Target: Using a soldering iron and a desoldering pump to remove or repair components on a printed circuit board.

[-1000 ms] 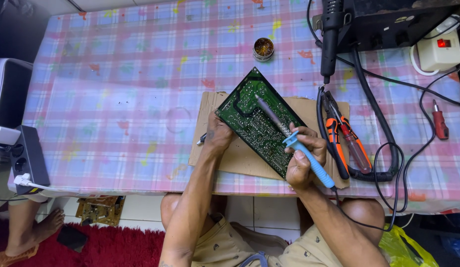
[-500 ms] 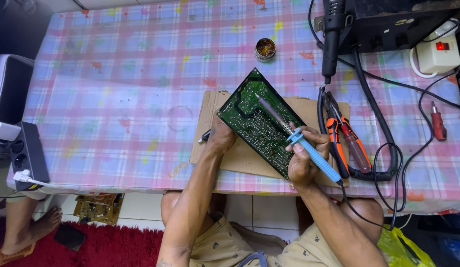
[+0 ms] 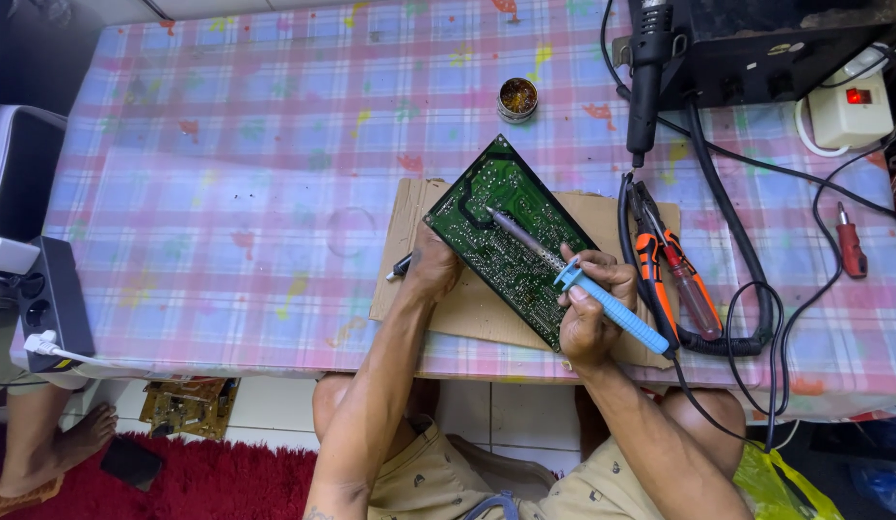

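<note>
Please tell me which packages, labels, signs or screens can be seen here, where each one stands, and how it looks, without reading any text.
No screens, signs or printed packages show clearly.
Small round tin: open, on the tablecloth above the green circuit board, dark rim, brownish contents.
Yellow-green plastic bag: on the floor, bottom right, crumpled.
White power strip: top right, boxy, with a red switch.

Both forearms (image 3: 376, 385) are bare, with no sleeves, watch or rings in view. The left hand (image 3: 434, 265) and right hand (image 3: 588, 313) wear no gloves. Lower down show khaki shorts (image 3: 448, 481) printed with small dark motifs.
</note>
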